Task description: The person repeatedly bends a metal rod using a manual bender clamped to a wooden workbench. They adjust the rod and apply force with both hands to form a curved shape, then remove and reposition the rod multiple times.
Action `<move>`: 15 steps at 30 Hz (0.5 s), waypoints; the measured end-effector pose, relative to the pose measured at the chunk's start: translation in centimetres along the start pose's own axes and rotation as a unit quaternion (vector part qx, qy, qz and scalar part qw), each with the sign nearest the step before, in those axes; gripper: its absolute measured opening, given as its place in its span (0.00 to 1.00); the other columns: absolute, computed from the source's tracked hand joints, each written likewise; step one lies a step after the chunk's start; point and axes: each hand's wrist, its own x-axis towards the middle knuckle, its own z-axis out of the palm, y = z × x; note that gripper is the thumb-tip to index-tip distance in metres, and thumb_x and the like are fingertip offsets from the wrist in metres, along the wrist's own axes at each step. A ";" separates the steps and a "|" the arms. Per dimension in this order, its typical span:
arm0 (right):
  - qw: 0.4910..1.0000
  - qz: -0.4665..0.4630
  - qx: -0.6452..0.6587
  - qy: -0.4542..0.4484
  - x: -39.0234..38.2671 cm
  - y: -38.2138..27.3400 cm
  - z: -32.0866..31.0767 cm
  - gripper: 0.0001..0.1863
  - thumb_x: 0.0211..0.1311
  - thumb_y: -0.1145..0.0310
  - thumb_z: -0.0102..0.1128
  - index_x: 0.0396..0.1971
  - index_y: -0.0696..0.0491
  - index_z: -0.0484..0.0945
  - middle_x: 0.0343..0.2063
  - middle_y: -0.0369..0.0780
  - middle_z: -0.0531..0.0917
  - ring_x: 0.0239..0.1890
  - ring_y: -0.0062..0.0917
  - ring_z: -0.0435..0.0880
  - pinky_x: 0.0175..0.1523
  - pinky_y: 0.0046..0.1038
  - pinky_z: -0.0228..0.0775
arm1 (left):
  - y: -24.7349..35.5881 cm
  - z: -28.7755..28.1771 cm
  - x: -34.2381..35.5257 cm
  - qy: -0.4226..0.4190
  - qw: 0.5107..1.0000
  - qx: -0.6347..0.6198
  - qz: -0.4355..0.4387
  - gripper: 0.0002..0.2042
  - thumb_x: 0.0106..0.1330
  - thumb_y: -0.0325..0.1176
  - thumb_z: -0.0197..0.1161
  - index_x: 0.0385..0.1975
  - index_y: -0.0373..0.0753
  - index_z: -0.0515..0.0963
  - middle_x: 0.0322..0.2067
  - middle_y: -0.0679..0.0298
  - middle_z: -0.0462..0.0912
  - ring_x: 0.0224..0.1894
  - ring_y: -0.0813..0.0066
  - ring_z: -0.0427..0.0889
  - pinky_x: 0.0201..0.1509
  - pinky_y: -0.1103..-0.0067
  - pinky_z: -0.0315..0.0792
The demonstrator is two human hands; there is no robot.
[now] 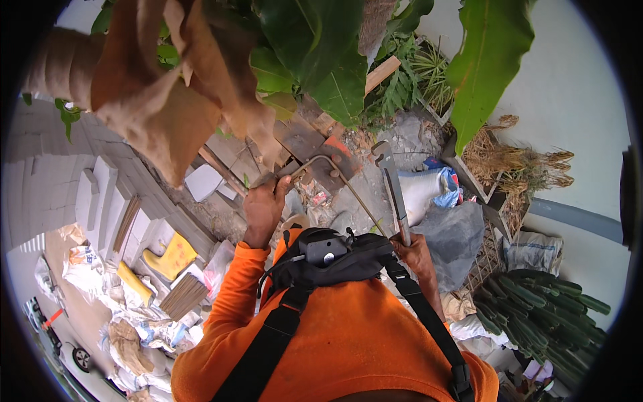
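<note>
My left hand point(264, 208) is closed round one end of a thin, bent metal rod point(351, 189). From there the rod rises to a rounded corner, then slopes down to my right hand point(414, 256). That hand is wrapped round the lower end of a rebar bending wrench point(394, 187), a grey steel bar with a notched, hooked head pointing up and away from me. Whether my right fingers also grip the rod's lower end is hidden.
Large green leaves point(328, 60) and a dry brown leaf point(157, 100) hang close overhead. Left are stacked pale blocks point(100, 194) and yellow boots point(171, 258). Right are a white sack point(418, 194), grey plastic sheet point(459, 234), planter with dried plants point(495, 161) and cactus point(536, 308).
</note>
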 end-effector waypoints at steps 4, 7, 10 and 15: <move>1.000 0.005 0.002 -0.009 0.0 -0.7 0.1 0.15 0.64 0.60 0.75 0.29 0.58 0.87 0.17 0.30 0.78 0.20 0.13 0.70 0.26 0.23 0.59 | 0.1 -0.3 0.1 -0.014 1.000 -0.003 -0.003 0.29 0.73 0.61 0.57 0.30 0.36 0.86 0.23 0.44 0.82 0.31 0.38 0.83 0.36 0.54 0.76; 0.999 -0.030 -0.027 -0.019 0.3 0.0 -0.5 0.22 0.68 0.51 0.70 0.29 0.58 0.86 0.16 0.30 0.76 0.20 0.13 0.69 0.26 0.24 0.58 | -0.4 0.0 0.0 -0.030 0.999 -0.006 -0.021 0.32 0.72 0.63 0.56 0.29 0.35 0.85 0.23 0.43 0.82 0.30 0.38 0.83 0.36 0.54 0.75; 0.996 -0.079 -0.050 -0.011 1.5 2.1 -2.4 0.30 0.71 0.41 0.61 0.31 0.58 0.85 0.15 0.31 0.75 0.19 0.14 0.68 0.26 0.24 0.57 | -0.2 -0.4 0.2 -0.046 0.999 -0.005 -0.018 0.34 0.72 0.65 0.55 0.26 0.34 0.85 0.23 0.43 0.82 0.31 0.39 0.83 0.38 0.55 0.76; 0.981 -0.168 -0.096 0.031 5.2 1.1 -7.5 0.33 0.73 0.37 0.57 0.30 0.57 0.83 0.15 0.31 0.70 0.20 0.15 0.64 0.26 0.26 0.55 | -0.3 -0.5 0.2 -0.079 0.996 -0.009 -0.049 0.38 0.71 0.69 0.52 0.26 0.33 0.85 0.24 0.45 0.83 0.33 0.41 0.85 0.41 0.56 0.76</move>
